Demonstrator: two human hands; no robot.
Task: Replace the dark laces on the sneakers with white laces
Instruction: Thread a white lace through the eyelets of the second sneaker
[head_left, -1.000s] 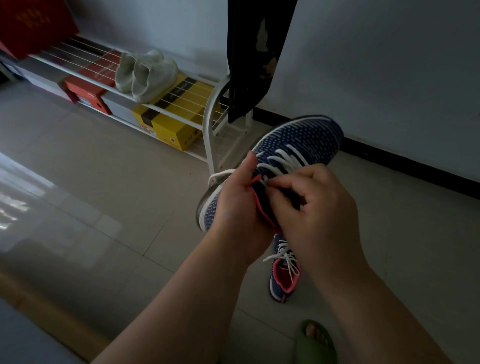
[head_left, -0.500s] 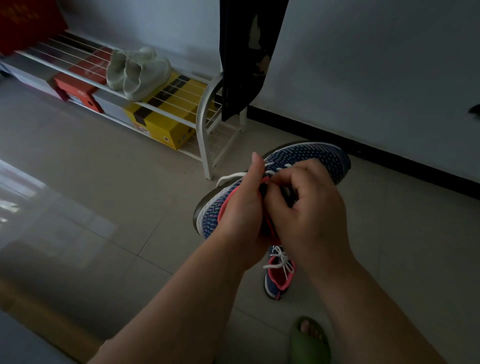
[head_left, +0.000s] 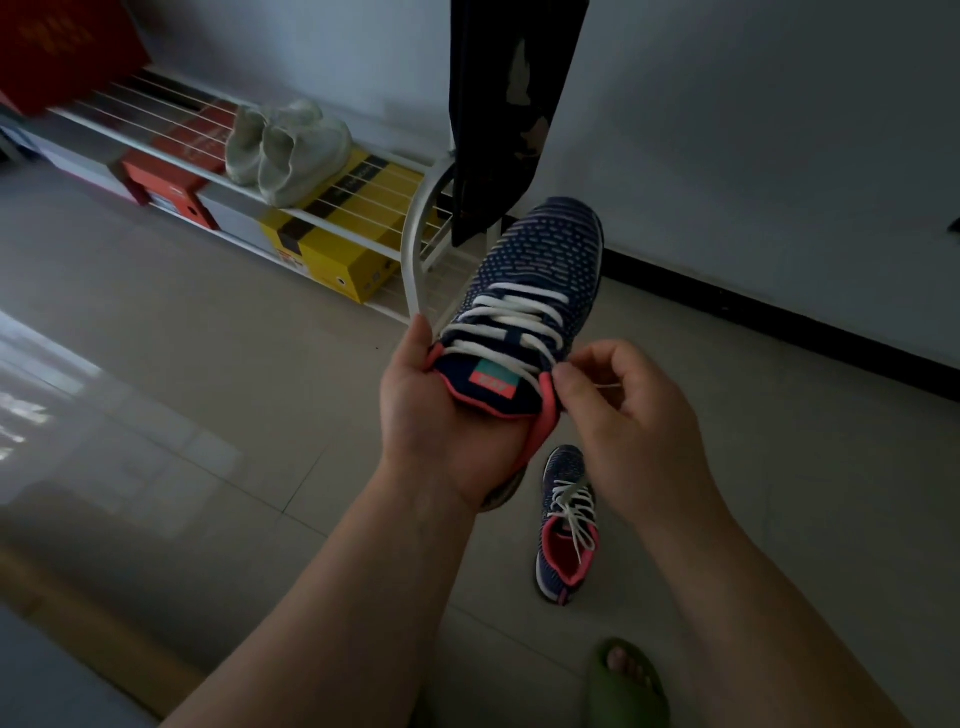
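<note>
A navy knit sneaker (head_left: 540, 260) with a pink collar is held up in the air, toe pointing away from me. White laces (head_left: 511, 317) cross its eyelets. My left hand (head_left: 431, 415) grips the sneaker from below at the heel and left side. My right hand (head_left: 623, 415) pinches the white lace end at the top right eyelet, next to the pink collar. A second matching sneaker (head_left: 566, 525) with white laces lies on the floor below, partly hidden by my right forearm.
A white wire shoe rack (head_left: 415, 234) stands against the wall with pale sneakers (head_left: 291, 150) on top and a yellow box (head_left: 337, 254) and red box (head_left: 171, 182) beneath. A dark garment (head_left: 509, 104) hangs above it. My foot in a green slipper (head_left: 623, 680) rests on the tiled floor.
The sneaker has turned from lying sideways to facing tongue-up with its toe away from me. My right hand has moved off the middle of the laces to the top right eyelet.
</note>
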